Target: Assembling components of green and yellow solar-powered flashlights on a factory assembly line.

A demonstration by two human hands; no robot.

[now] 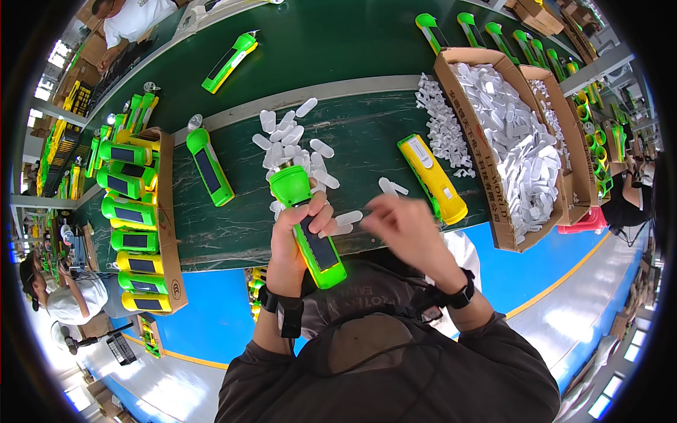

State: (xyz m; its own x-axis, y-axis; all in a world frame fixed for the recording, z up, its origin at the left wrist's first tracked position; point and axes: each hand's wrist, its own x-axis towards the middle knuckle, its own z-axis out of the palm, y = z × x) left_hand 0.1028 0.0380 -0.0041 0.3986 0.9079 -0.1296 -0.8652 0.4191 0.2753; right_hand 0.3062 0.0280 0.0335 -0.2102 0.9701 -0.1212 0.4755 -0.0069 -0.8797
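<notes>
My left hand [288, 243] is wrapped round a green flashlight [321, 255] with a dark solar panel, its head pointing away from me. My right hand [407, 233] hovers to the right of it over the near table edge. Motion smears its fingers, so whether they hold anything is unclear. White oval plastic pieces [289, 134] lie in a loose pile just beyond the flashlight, and a few more [347, 218] lie between my hands. A yellow flashlight [431, 180] lies on its side right of my right hand. Another green flashlight [209, 169] lies to the left.
A cardboard box [163, 218] of green and yellow flashlights stands at the left. On the right, a cardboard box [486, 190] holds many white oval pieces, beside a heap of small white parts [444, 123]. More flashlights [233, 62] lie across the metal rail [338, 90]. Other people work nearby.
</notes>
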